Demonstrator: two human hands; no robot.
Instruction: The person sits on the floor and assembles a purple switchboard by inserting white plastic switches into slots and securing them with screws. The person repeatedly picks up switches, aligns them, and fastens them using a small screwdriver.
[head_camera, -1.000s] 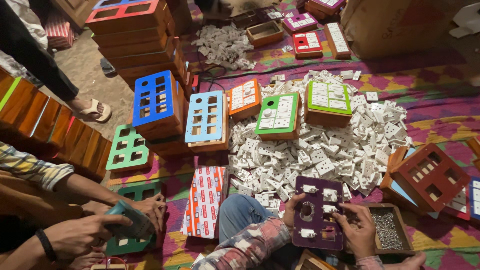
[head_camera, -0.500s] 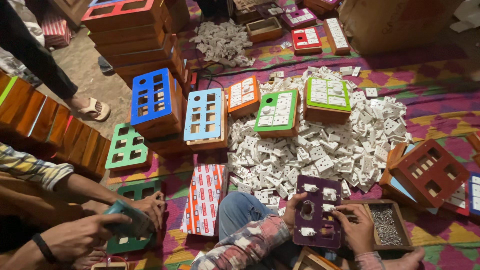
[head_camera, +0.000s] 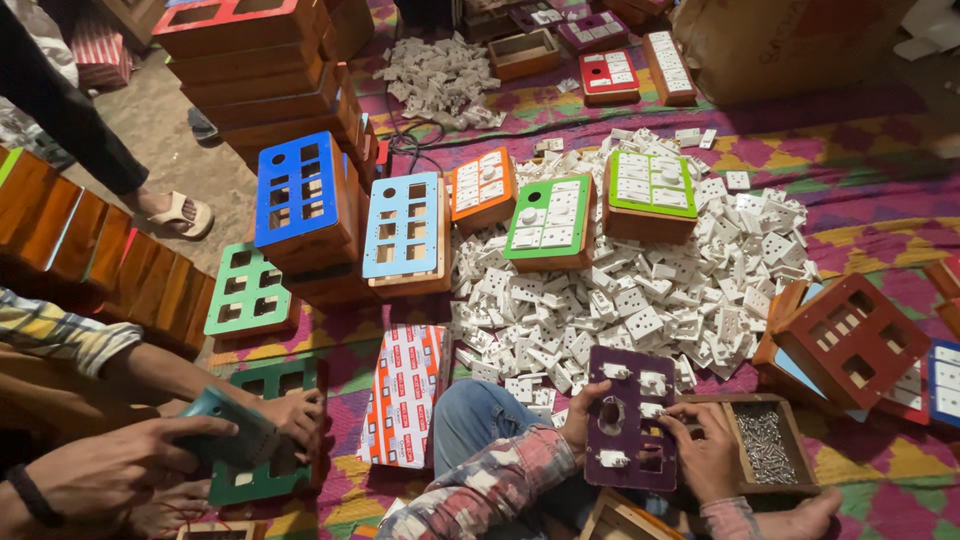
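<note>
- Head view: a purple switch plate (head_camera: 630, 420) with cut-outs rests upright on the person's lap, at the near edge of the patterned floor mat (head_camera: 860, 200).
- Left hand (head_camera: 578, 420) grips the plate's left edge, fingers curled round it; several white switches already sit in its openings.
- Right hand (head_camera: 708, 455) lies at the plate's right edge, fingertips pinched together against a white switch there.
- Just right of that hand stands one small wooden tray of screws (head_camera: 765, 445).
- Beyond the plate a large heap of loose white switches (head_camera: 640, 290) covers the mat's middle; a second, smaller heap (head_camera: 435, 75) lies near the far edge.
- Three filled boards stand behind the big heap: orange (head_camera: 482, 185), green (head_camera: 550, 220) and light green (head_camera: 650, 190).
- Empty frames to the left: one blue (head_camera: 300, 190), one light blue (head_camera: 403, 225), one pale green (head_camera: 248, 292).
- A red-brown box (head_camera: 850, 335) sits at the right edge.
- At the near left corner a co-worker's two hands (head_camera: 130, 465) hold a teal tool over a green frame (head_camera: 270, 440).
- Stacked wooden boxes (head_camera: 250, 60) rise at the far left, on bare concrete floor.
</note>
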